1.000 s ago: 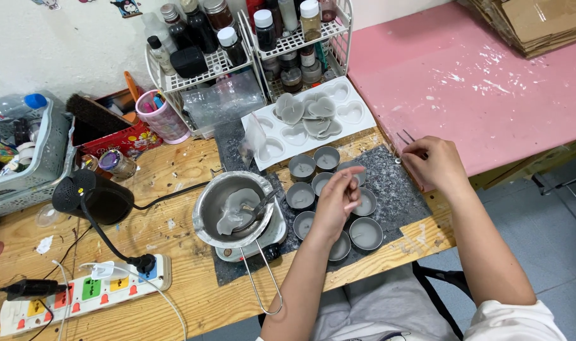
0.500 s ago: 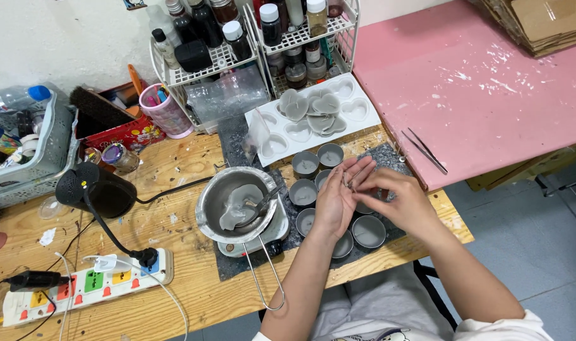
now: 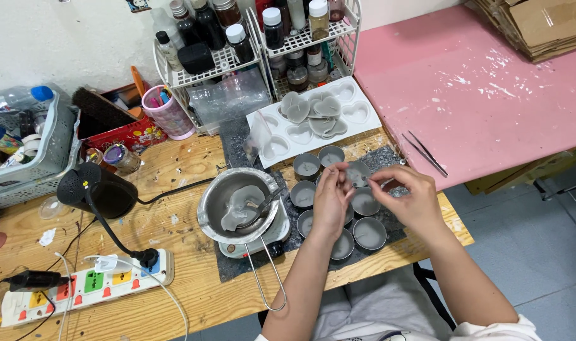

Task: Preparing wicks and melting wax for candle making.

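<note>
My left hand [image 3: 329, 205] and my right hand [image 3: 409, 201] hover close together over a cluster of small round tins [image 3: 369, 232] filled with grey wax, which stand on a dark speckled mat [image 3: 392, 158]. The fingertips of both hands are pinched on something thin and small, like a wick, too fine to make out well. Left of the tins, a metal pot [image 3: 220, 205] with a lump of grey wax and a spoon sits on a small white hot plate [image 3: 270, 243]. A white heart-shaped mould tray [image 3: 359, 115] with grey wax hearts [image 3: 327, 106] lies behind the tins.
Tweezers [image 3: 425, 153] lie on the pink table [image 3: 477, 95] to the right. Behind stand a wire rack of bottles [image 3: 225, 60], a pink cup [image 3: 168, 115] and a grey basket [image 3: 54, 151]. A black device [image 3: 102, 189] and a power strip [image 3: 92, 284] occupy the left of the wooden bench. Cardboard [image 3: 534, 25] is stacked far right.
My right hand left the tweezers on the pink table and came over to my left hand. The left palm, open half a second ago, has curled, and both hands now pinch above the tins.
</note>
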